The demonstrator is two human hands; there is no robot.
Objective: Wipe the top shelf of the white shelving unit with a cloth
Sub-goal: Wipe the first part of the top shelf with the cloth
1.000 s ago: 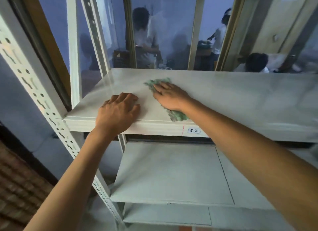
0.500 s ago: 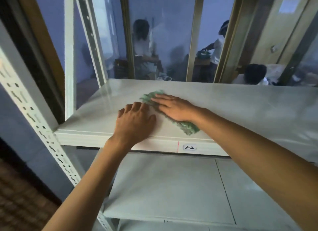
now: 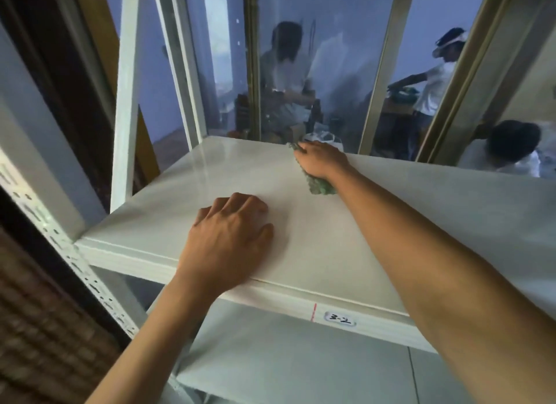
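The white top shelf spans the view at chest height. My right hand presses a crumpled green cloth flat against the shelf near its back edge; most of the cloth is hidden under the palm, with ends showing at the fingertips and the wrist. My left hand rests palm down on the shelf close to its front edge, fingers slightly curled, holding nothing.
White perforated uprights frame the unit's left side. A lower shelf lies below. A small label sits on the front lip. Behind the shelf is a glass partition, with people visible beyond it.
My right hand has slid the cloth away from the front edge towards the back of the shelf. My left hand stays planted near the front edge. The camera has moved closer and left.
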